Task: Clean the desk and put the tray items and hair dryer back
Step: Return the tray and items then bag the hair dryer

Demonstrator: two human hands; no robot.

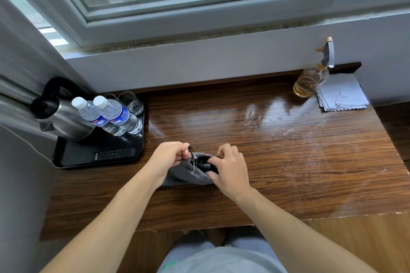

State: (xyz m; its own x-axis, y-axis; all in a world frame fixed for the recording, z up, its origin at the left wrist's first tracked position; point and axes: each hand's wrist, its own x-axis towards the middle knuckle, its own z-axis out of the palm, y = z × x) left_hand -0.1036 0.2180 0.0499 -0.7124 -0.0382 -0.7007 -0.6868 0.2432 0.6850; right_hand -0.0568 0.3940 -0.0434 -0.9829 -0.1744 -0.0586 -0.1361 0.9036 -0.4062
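Observation:
A grey drawstring pouch [188,173] lies on the wooden desk [288,162] near its front middle, with a black object showing in its open mouth. My left hand [168,158] pinches the pouch's black drawstring at the left of the mouth. My right hand [228,170] grips the right rim of the pouch. A black tray [66,157] at the desk's left end holds a steel kettle [64,122], two water bottles [115,115], two glasses [132,102] and a black remote [115,153].
A glass spray bottle [312,80] with amber liquid stands at the back right, beside a folded grey cloth [341,93]. The desk surface shows wet streaks right of centre. A window sill and wall run behind; a curtain hangs at the left.

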